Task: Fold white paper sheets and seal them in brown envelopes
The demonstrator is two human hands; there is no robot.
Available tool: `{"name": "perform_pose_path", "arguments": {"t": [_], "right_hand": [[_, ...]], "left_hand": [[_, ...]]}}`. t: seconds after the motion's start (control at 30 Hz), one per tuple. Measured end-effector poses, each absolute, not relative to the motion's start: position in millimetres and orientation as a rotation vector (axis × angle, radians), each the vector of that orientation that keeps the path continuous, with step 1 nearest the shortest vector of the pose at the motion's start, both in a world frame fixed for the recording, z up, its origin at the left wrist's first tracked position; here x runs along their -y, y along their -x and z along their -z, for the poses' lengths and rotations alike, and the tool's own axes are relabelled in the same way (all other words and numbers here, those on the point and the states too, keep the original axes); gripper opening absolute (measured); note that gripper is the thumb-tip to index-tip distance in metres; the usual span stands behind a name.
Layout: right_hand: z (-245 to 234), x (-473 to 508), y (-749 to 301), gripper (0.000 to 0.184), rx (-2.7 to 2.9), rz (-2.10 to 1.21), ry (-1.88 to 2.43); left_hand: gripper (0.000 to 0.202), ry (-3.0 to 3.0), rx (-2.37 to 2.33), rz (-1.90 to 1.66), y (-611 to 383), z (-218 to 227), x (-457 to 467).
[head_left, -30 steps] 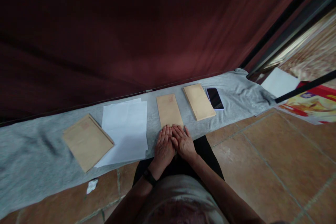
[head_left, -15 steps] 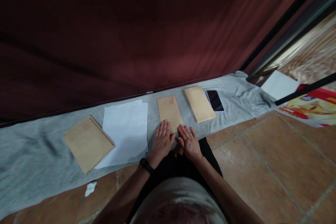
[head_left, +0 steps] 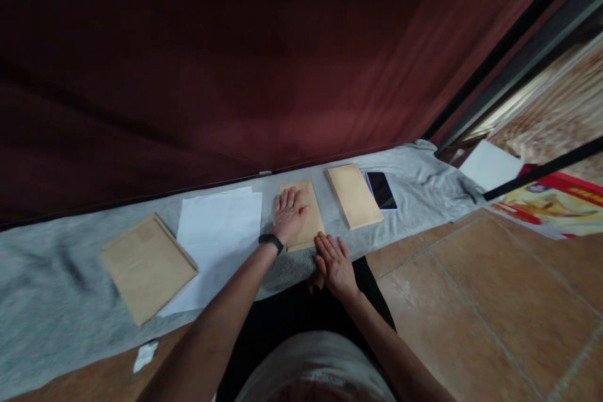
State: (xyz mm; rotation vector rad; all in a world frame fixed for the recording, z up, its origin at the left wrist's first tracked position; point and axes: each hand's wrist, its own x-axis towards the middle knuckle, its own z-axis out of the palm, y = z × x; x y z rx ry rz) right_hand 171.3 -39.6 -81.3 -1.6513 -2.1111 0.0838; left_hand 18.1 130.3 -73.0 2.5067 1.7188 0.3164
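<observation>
My left hand (head_left: 288, 213) lies flat and open on the middle brown envelope (head_left: 308, 221), fingers stretched toward the curtain. My right hand (head_left: 335, 262) rests open on the grey cloth (head_left: 56, 289) just below that envelope's near edge, fingers spread. A black band sits on my left wrist. A stack of white paper sheets (head_left: 214, 242) lies left of the envelope. Further left lies a larger brown envelope (head_left: 147, 266). To the right lies another brown envelope (head_left: 353, 195), with a dark phone (head_left: 381, 190) beside it.
A dark red curtain (head_left: 235, 56) hangs behind the cloth. Brown floor tiles (head_left: 494, 289) spread to the right. A white sheet (head_left: 490, 164) and a colourful printed poster (head_left: 556, 201) lie at far right. A small white scrap (head_left: 145, 355) lies on the floor.
My left hand slid forward from the envelope's near edge up onto its middle. My right hand drew back slightly onto the cloth. The two hands, first side by side, have parted.
</observation>
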Motion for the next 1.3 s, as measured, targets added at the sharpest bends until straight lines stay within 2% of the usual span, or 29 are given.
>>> {"name": "perform_pose_path", "arguments": {"t": [0.47,0.93,1.17,1.3], "right_hand": [[80.2,38.6,-171.4,0.048,2.113,-0.118,1.669],[85.3,38.5,-171.6,0.045,2.097,-0.123,1.653],[84.9,40.1,-174.7,0.051,2.141,-0.140,1.630],[84.6,39.2,-173.5,0.048,2.132,-0.142,1.666]], "left_hand": [[0.056,-2.662,-1.419,-0.244,-36.9,68.5,-160.4],[0.061,-2.688,-1.121,-0.122,-23.1,71.0,-76.4],[0.067,-2.750,-1.173,-0.309,-7.8,69.0,-13.7],[0.071,-2.756,-1.267,-0.364,-2.6,66.2,6.9]]}}
